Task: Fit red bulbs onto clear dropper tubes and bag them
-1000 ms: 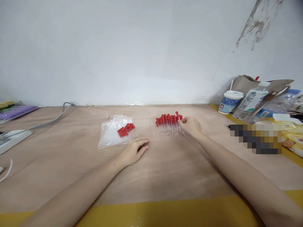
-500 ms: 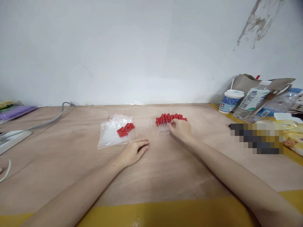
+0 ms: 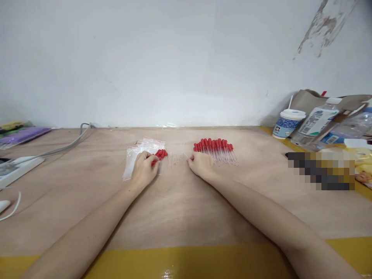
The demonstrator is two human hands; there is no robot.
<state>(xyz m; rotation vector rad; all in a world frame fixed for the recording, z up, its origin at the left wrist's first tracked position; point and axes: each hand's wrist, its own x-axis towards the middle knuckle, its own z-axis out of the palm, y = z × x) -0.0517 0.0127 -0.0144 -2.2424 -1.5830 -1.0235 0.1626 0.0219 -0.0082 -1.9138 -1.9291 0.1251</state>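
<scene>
My left hand [image 3: 145, 167] is over the clear zip bags [image 3: 129, 161], thumb and fingers closed on a red rubber bulb [image 3: 153, 163] at the edge of a small pile of red bulbs [image 3: 162, 152]. My right hand [image 3: 201, 164] pinches a thin clear glass tube [image 3: 185, 155], its end poking out leftward from the fingertips. Between the hands lie several loose glass tubes [image 3: 175, 159]. Just beyond my right hand is a row of droppers [image 3: 216, 145], red bulbs away from me and clear tubes toward me; the hand covers part of it.
At the right stand a lidded paper cup [image 3: 287, 124] with a straw and a plastic bottle [image 3: 315, 122], near a yellow package [image 3: 363, 166]. On the left are a white power strip [image 3: 21, 170], a grey cable [image 3: 69, 144] and a purple packet [image 3: 26, 136]. A wall rises behind.
My right hand has moved left from the dropper row and now pinches a glass tube. My left hand has gone left and away from me, from bare table to the red bulbs.
</scene>
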